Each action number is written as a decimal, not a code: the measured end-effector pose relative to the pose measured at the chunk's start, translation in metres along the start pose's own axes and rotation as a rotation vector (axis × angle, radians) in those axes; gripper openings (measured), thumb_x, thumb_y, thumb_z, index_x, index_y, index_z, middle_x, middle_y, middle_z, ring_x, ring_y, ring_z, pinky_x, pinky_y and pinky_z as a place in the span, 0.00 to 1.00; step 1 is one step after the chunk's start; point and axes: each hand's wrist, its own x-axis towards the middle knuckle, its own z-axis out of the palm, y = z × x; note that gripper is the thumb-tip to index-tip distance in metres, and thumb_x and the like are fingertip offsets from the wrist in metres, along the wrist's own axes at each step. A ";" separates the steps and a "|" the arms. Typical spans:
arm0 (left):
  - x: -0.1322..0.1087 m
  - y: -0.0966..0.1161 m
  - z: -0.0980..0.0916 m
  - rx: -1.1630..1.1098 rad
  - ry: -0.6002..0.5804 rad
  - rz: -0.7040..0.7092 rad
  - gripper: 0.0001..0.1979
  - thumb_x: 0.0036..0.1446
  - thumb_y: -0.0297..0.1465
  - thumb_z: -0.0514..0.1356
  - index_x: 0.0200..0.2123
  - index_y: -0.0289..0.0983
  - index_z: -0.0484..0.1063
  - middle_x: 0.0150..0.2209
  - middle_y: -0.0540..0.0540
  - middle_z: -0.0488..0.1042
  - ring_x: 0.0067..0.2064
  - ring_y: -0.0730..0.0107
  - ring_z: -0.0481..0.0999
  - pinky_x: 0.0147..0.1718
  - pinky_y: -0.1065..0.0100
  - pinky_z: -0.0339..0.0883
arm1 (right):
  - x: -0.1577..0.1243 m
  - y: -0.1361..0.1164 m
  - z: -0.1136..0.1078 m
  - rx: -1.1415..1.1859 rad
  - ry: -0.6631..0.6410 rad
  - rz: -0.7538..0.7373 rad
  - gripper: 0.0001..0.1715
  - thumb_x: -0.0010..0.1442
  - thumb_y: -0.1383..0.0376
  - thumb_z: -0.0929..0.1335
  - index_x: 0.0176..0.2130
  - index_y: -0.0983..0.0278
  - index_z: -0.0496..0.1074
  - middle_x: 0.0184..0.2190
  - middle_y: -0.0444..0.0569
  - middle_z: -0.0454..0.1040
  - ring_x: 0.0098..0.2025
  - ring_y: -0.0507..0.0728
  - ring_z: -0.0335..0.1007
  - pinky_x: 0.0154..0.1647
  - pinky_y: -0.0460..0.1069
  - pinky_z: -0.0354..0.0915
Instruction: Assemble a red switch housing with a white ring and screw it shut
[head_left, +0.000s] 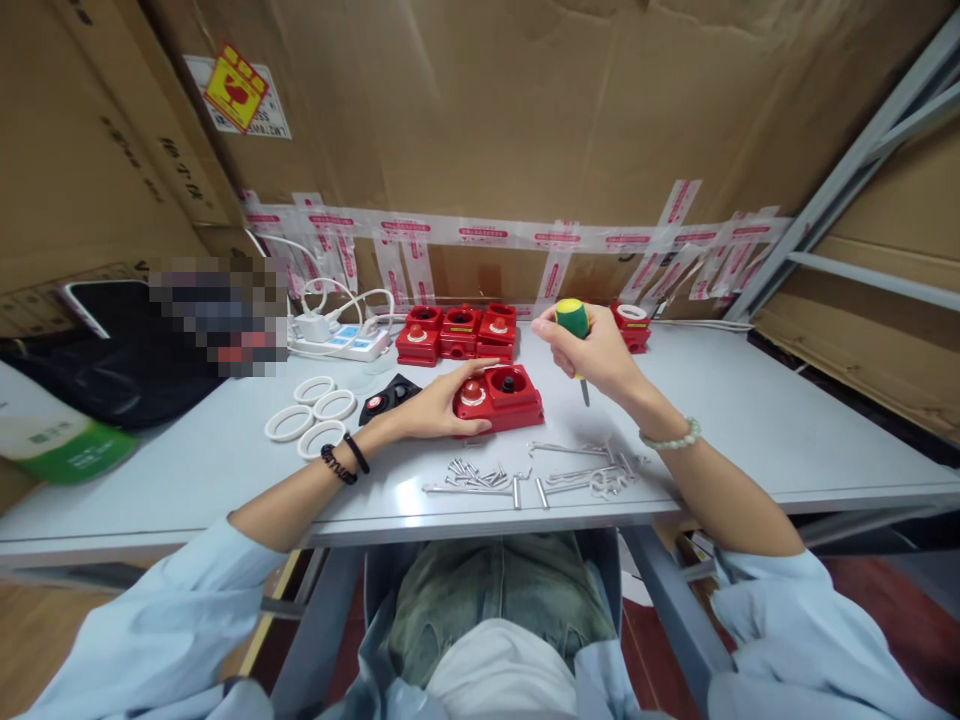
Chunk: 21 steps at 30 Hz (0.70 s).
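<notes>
My left hand (442, 402) grips the left end of a red alarm-like housing (517, 412) on the table, thumb along its front and fingers over the back. The housing has a red domed button and a round opening with a black part inside. Above the table to its right, my right hand (589, 350) is wrapped round a screwdriver (572, 316) with a yellow and green handle, its shaft pointing down and its tip apart from the housing. Loose screws (476, 473) and metal T-shaped rods (574, 483) lie in front of the housing. By my left wrist sits a black part (386, 398) with a red button.
Several white rings (289, 423) lie to the left. More red housings (459, 330) stand at the back, another (632, 326) behind my right hand. A power strip (352, 343) with white cables is at the back left. Taped cardboard (487, 130) rises behind the table (750, 420).
</notes>
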 end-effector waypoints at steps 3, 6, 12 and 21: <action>0.000 -0.001 -0.006 0.118 0.022 0.028 0.42 0.55 0.43 0.67 0.68 0.44 0.51 0.68 0.38 0.60 0.66 0.50 0.63 0.64 0.46 0.57 | -0.003 0.002 0.002 0.040 0.027 -0.024 0.20 0.53 0.51 0.74 0.28 0.63 0.69 0.12 0.35 0.60 0.13 0.46 0.53 0.12 0.45 0.53; -0.002 0.006 -0.015 0.283 0.135 0.091 0.36 0.54 0.43 0.67 0.63 0.40 0.60 0.62 0.37 0.66 0.62 0.51 0.66 0.61 0.48 0.60 | -0.007 0.000 0.003 0.040 0.024 -0.046 0.19 0.52 0.53 0.75 0.28 0.63 0.69 0.12 0.35 0.61 0.13 0.46 0.54 0.12 0.44 0.53; -0.012 0.037 -0.014 0.460 -0.057 0.199 0.09 0.59 0.34 0.60 0.29 0.37 0.76 0.26 0.49 0.77 0.28 0.71 0.73 0.33 0.68 0.63 | 0.004 -0.002 -0.020 0.182 0.328 -0.169 0.18 0.52 0.54 0.75 0.26 0.60 0.66 0.11 0.34 0.58 0.12 0.47 0.52 0.12 0.45 0.51; -0.013 0.047 -0.005 0.441 -0.302 0.031 0.07 0.57 0.26 0.59 0.32 0.38 0.79 0.32 0.48 0.81 0.30 0.70 0.77 0.31 0.71 0.63 | 0.023 0.008 -0.051 0.303 0.575 -0.145 0.20 0.54 0.53 0.73 0.24 0.58 0.61 0.13 0.34 0.53 0.14 0.47 0.49 0.15 0.47 0.52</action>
